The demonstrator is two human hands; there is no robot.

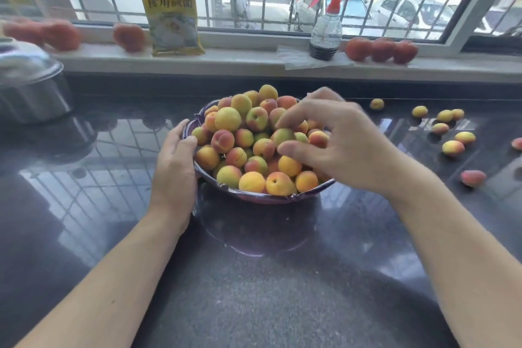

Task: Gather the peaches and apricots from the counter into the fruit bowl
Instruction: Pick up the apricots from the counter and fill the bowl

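A purple fruit bowl (255,195) stands in the middle of the dark counter, heaped with several yellow-red apricots (227,118). My left hand (175,169) grips the bowl's left rim, thumb over the edge. Above the right half of the pile, my right hand (336,144) has its fingers curved, and the thumb and fingertips pinch a greenish apricot (283,135) on top of the heap. Several loose apricots (453,147) lie on the counter to the right, and one reddish fruit (473,177) lies nearer to me.
On the window sill sit red peaches at the left (60,34) and right (381,49), a yellow packet (172,14) and a spray bottle (324,25). A steel pot with a lid (31,85) stands at the far left of the counter (254,291).
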